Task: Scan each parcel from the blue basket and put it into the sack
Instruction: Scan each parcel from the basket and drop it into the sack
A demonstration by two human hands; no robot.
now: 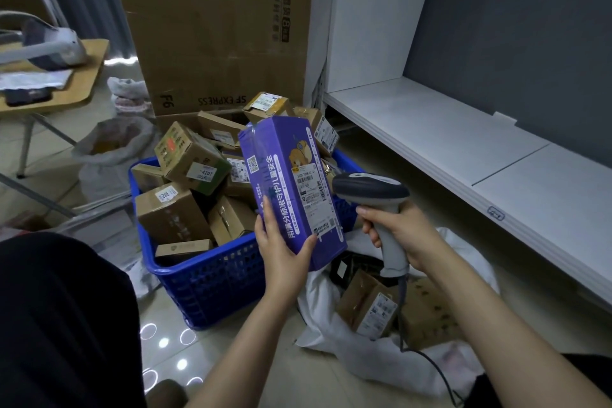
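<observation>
"SF EXPRESS" on carton [215, 26], "4207" on parcel [188, 156]

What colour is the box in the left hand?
The box is purple with white lettering; head view.

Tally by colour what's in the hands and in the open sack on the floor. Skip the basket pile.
Purple parcel, in left hand: 1
Grey scanner, in right hand: 1
Brown cardboard parcels, in white sack: 2
Black item, in the sack, partly hidden: 1
Total: 5
</observation>
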